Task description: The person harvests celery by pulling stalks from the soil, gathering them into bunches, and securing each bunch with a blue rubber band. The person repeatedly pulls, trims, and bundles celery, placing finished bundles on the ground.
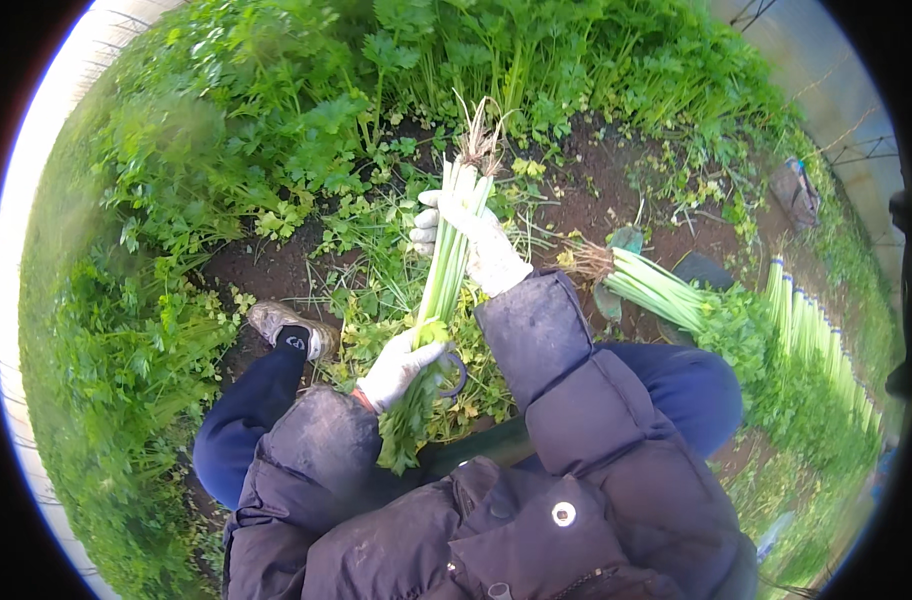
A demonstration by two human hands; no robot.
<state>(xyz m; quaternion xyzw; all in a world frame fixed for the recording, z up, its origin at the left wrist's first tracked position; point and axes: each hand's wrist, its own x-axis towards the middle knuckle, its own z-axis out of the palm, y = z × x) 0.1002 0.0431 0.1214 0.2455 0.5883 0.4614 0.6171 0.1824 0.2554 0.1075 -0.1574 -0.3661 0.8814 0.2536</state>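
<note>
A person crouches in a garden bed and holds a bunch of celery [446,262] with both gloved hands. The bunch runs from near to far in the middle of the scene, with its pale green stalks pointing away and its roots [479,140] at the far end, over the dark soil [596,190]. The right hand [471,235], in a white glove, is closed around the stalks a little below the roots. The left hand [401,368], also in a white glove, grips the bunch lower down, just where the stalks turn to leaves [408,425]. A dark ring-shaped thing [459,375] shows just beside the left hand; what it is cannot be told.

To the right, a second bunch of celery [666,292] lies on the ground with its roots toward the middle. Farther right, a long row of cut stalks [816,345] lies side by side. Leafy green plants [276,130] fill the far and left parts of the bed. A worn shoe [291,325] rests on the soil at the left, near the left knee. The person wears a dark padded jacket [566,420] and blue trousers [246,410].
</note>
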